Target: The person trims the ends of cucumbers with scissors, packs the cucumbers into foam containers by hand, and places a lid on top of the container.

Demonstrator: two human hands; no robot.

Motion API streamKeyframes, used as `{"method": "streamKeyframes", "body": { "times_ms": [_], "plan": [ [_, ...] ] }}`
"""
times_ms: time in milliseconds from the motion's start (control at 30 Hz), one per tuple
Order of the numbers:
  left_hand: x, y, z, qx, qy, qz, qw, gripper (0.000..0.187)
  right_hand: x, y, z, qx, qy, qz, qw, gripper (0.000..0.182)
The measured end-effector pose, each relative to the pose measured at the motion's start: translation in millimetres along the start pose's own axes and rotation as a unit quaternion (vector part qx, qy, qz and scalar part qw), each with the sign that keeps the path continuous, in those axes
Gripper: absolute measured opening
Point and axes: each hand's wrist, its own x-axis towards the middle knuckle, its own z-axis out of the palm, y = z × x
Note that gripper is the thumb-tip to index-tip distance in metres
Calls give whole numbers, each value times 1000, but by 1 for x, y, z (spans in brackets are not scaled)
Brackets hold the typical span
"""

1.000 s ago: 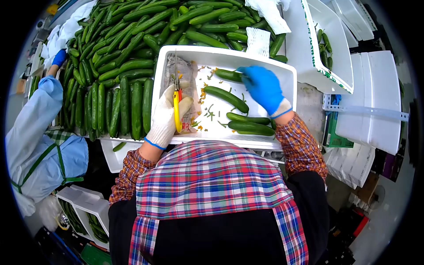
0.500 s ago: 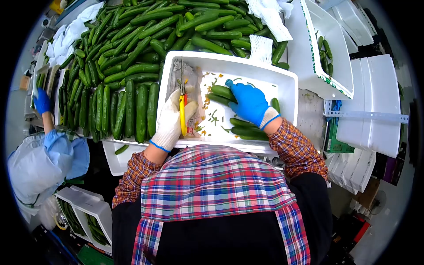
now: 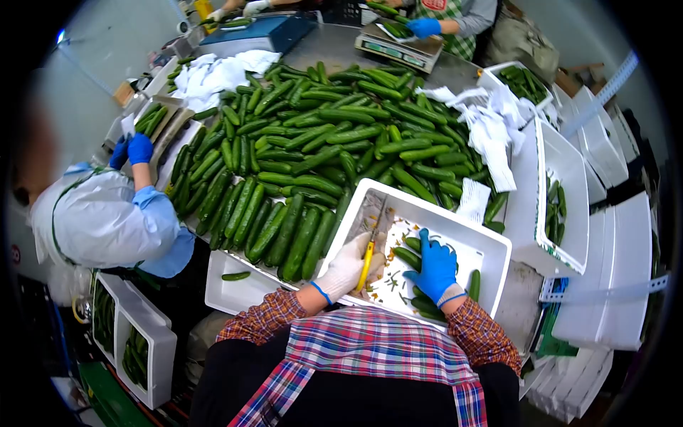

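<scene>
My left hand [image 3: 346, 267], in a white glove, is closed around yellow-handled scissors [image 3: 366, 265]. Their thin blades point away from me over the left end of a white foam box [image 3: 491, 245]. Inside the box, my right hand [image 3: 435, 269], in a blue glove, spans two cucumbers [image 3: 407, 257] between its thumb and fingers; their near ends are hidden under it. More cucumbers lie by my right wrist, one of them upright along the box wall [image 3: 474, 285]. Small green and orange-brown scraps [image 3: 393, 279] litter the box floor.
A large heap of cucumbers [image 3: 334, 135] covers the table beyond the box. White netting [image 3: 491, 135] lies right of the heap, beside another foam box [image 3: 565, 199]. A co-worker's blue-gloved hands [image 3: 135, 149] are at left. Another person's blue-gloved hand [image 3: 424, 28] is near a scale [image 3: 398, 50].
My view has tilted up and turned, showing more of the heap and people across the table. My left hand keeps the scissors. My right hand stays at the two cucumbers.
</scene>
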Motion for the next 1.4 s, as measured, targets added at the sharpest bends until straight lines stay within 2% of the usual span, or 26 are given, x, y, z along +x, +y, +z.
{"method": "streamKeyframes", "body": {
  "times_ms": [33, 133, 233, 300, 367, 433, 467, 500, 533, 567, 633, 700, 767, 800, 833, 900, 933, 1000, 1033, 1067, 1100, 1133, 1167, 1233, 1333, 1400],
  "plan": [
    [0, -2, 1, -53, -8, 3, 999, 46, 5, 3, 2, -2, -12, 4, 1000, 104],
    [-7, 8, 2, -72, -10, -20, 997, 43, 6, 5, 6, -15, 15, -19, 1000, 93],
    [-9, 15, 0, -39, -23, -21, 999, 43, 8, 4, 11, 7, -8, 0, 1000, 88],
    [-4, 3, 1, -36, -18, -12, 999, 41, 7, 7, 10, 25, 26, -54, 998, 89],
    [0, -9, 3, -141, -38, 18, 989, 36, 4, 10, -4, 89, 24, -44, 995, 86],
    [-7, 7, 2, -122, -15, -10, 992, 41, 3, 22, -1, 384, 81, -31, 919, 80],
    [-7, 8, 0, -111, -20, -26, 993, 41, 3, 27, -9, 553, -20, -2, 833, 74],
    [-7, 8, 0, -98, -27, -43, 994, 41, -1, 30, -13, 686, -62, -4, 725, 77],
    [-6, 10, 3, -83, -16, -53, 995, 40, -2, 29, -21, 784, -115, -46, 609, 81],
    [-2, 2, 3, -77, -22, -50, 996, 41, -5, 25, -30, 860, -161, -89, 475, 84],
    [-2, 1, 7, -136, -27, -32, 990, 43, -18, 12, -49, 917, -154, -62, 362, 83],
    [-7, 10, 8, -153, -32, -27, 987, 45, -20, 8, -50, 948, -146, -31, 280, 72],
    [-5, 9, 10, -148, -40, -6, 988, 49, -16, 8, -44, 966, -135, -35, 218, 66],
    [-5, 14, 9, -98, -39, 2, 994, 52, -16, 5, -44, 968, -104, -17, 226, 57],
    [-7, 24, 10, -94, -47, 12, 994, 51, -15, 3, -46, 979, -107, -10, 173, 53],
    [-9, 35, 10, -110, -78, 2, 991, 51, -17, 2, -44, 990, -102, -4, 102, 53],
    [-10, 38, 10, -81, -76, 30, 993, 50, -17, 2, -44, 990, -99, 0, 100, 53],
    [-15, 48, 11, -2, -46, 46, 998, 43, -19, 3, -44, 995, -42, 84, 22, 53],
    [-19, 55, 11, 51, -30, 62, 996, 39, -21, 6, -41, 995, -39, 86, 22, 53],
    [-16, 49, 9, 107, -16, 155, 982, 41, -22, 9, -38, 996, -49, 74, 5, 52],
    [-7, 40, -1, 362, 41, 350, 863, 50, -23, 12, -35, 996, -59, 62, -12, 52],
    [-4, 44, -6, 416, 37, 395, 818, 55, -24, 15, -35, 995, -62, 65, -53, 51],
    [-3, 48, -8, 467, 33, 437, 768, 60, -26, 16, -36, 995, -58, 66, -54, 51],
    [-2, 46, -7, 489, 26, 424, 761, 67, -30, 14, -42, 997, -15, 76, -14, 53],
    [-4, 43, -5, 508, 51, 419, 751, 67, -29, 8, -47, 991, 39, 123, -37, 56],
    [-4, 42, -7, 512, 53, 425, 745, 68, -31, 7, -48, 992, 24, 111, -48, 56]
  ]
}}
